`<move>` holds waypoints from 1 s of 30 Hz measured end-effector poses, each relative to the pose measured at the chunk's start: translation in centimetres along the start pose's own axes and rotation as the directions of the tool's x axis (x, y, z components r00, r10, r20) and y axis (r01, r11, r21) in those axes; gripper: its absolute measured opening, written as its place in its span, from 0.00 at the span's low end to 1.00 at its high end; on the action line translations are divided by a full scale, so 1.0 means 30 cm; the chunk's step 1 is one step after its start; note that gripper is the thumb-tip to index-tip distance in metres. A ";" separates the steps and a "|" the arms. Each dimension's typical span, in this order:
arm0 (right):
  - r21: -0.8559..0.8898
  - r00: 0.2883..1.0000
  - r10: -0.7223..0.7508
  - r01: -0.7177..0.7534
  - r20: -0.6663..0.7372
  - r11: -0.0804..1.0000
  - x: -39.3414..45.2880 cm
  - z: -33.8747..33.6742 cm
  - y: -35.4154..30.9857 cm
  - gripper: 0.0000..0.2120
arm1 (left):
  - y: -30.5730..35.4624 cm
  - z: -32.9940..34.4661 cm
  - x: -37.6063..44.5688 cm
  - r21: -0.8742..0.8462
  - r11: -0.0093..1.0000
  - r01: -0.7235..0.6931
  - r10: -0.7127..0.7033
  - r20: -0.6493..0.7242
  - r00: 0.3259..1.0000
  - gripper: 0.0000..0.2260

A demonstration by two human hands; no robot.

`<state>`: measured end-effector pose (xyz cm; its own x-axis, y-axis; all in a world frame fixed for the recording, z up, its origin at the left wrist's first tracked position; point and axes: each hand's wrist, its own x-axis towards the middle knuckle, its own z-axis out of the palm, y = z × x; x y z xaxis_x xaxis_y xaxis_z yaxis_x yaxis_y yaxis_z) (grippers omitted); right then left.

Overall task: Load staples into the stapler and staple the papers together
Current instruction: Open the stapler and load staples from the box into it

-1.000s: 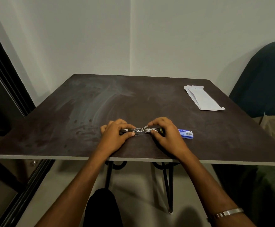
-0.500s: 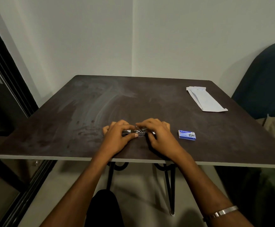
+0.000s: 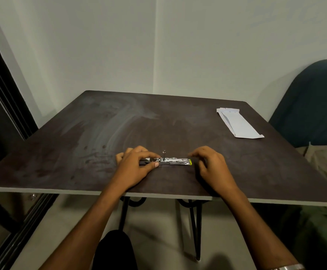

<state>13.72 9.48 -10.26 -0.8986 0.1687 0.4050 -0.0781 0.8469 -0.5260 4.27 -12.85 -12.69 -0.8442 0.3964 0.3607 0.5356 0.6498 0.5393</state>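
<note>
The table [image 3: 178, 121] has a dark brown matt top, smeared with pale, chalky wipe marks, a lighter edge band along its near side and thin black metal legs below. The stapler [image 3: 173, 161] lying on it shows bright, shiny bare metal along its opened length, with a small yellow-green plastic-looking tip at its right end. The papers [image 3: 237, 123] at the far right are plain white, matt and creased into folds, and the chair [image 3: 312, 106] beyond looks like dull dark teal cloth.

Dark table [image 3: 100, 133], opened stapler [image 3: 173, 161], folded papers [image 3: 237, 123]
</note>
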 end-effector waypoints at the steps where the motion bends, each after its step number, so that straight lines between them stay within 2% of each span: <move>1: -0.033 1.000 -0.002 0.002 0.005 0.999 -0.001 -0.005 0.006 0.19 | -0.001 0.000 0.000 -0.001 1.000 -0.002 0.002 0.000 1.000 0.07; 6: -0.091 0.997 0.013 -0.007 0.070 0.996 0.006 -0.010 0.012 0.18 | -0.005 0.000 0.003 -0.004 1.000 0.000 0.000 0.005 1.000 0.07; 10: -0.073 0.998 -0.013 0.018 0.059 0.997 0.009 -0.016 0.001 0.19 | -0.006 0.002 0.004 -0.002 1.000 -0.003 0.003 0.008 1.000 0.08; 15: -0.141 0.995 -0.032 0.044 0.092 0.989 0.007 -0.003 -0.006 0.17 | -0.008 0.004 0.003 -0.004 1.000 -0.005 0.005 0.006 1.000 0.08; 30: -0.132 0.973 -0.103 0.132 0.205 0.982 0.066 0.029 -0.035 0.15 | -0.001 0.003 0.003 0.011 1.000 0.000 0.000 0.008 1.000 0.08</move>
<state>11.63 8.47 -9.55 -0.9551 -0.0269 0.2952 -0.1385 0.9209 -0.3643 4.19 -12.77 -12.75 -0.8443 0.4020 0.3543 0.5355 0.6569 0.5307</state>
